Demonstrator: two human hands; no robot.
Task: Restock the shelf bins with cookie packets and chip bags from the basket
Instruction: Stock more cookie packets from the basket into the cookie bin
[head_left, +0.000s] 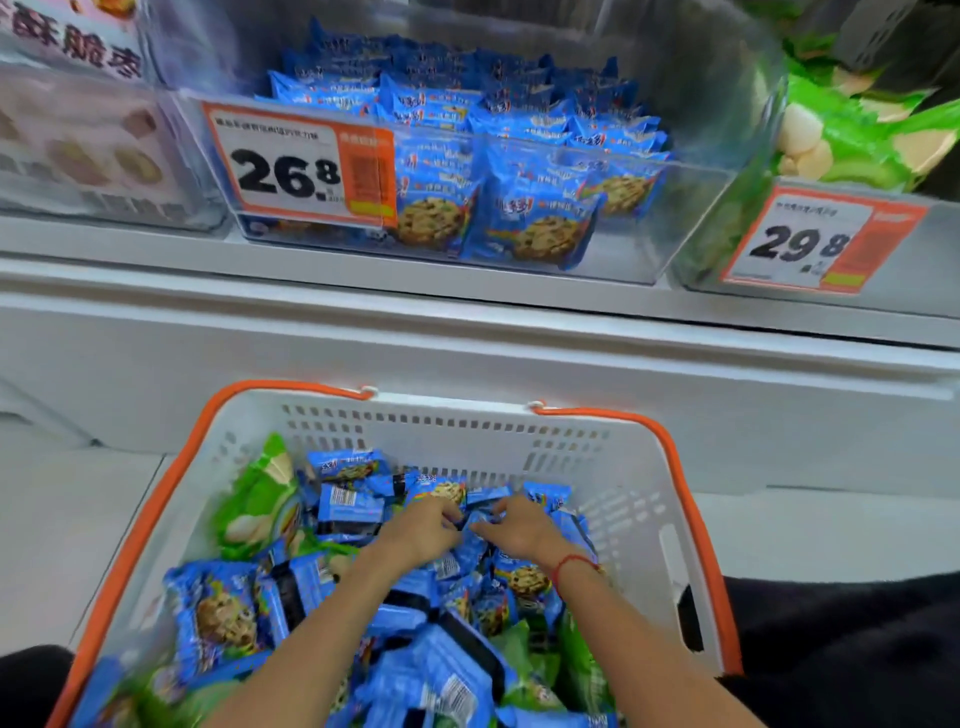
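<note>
Reaching down from above, two bare hands are seen deep in a white plastic basket (639, 467) with orange handles, set on a pale tiled floor (62, 519) before a white shelf unit (467, 332) in a shop aisle.

On the shelf, a clear bin (691, 218) is stocked with upright rows of blue cookie packets (530, 228), and a price tag reading 26.8 (301, 166) is fixed to its front. To the right, a second clear bin (701, 249) carrying a tag marked 29.8 (815, 244) is filled with green chip bags (857, 135). At far left, a third bin (78, 156) with pinkish packaging is visible but blurred.

Inside the basket, a loose heap of blue packets (218, 618) is mixed with green bags (260, 499), one of which is leaned against the left wall.

The left hand (423, 532) and the right hand (519, 530) are brought together near the middle of the heap, towards the far wall. The fingers of both are curled and are closed on a blue packet (475, 525) held between them, though the exact grip is blurred by motion. A red string bracelet (571, 564) is worn on the right wrist. Dark clothing (841, 649) is seen at either side of the basket.
</note>
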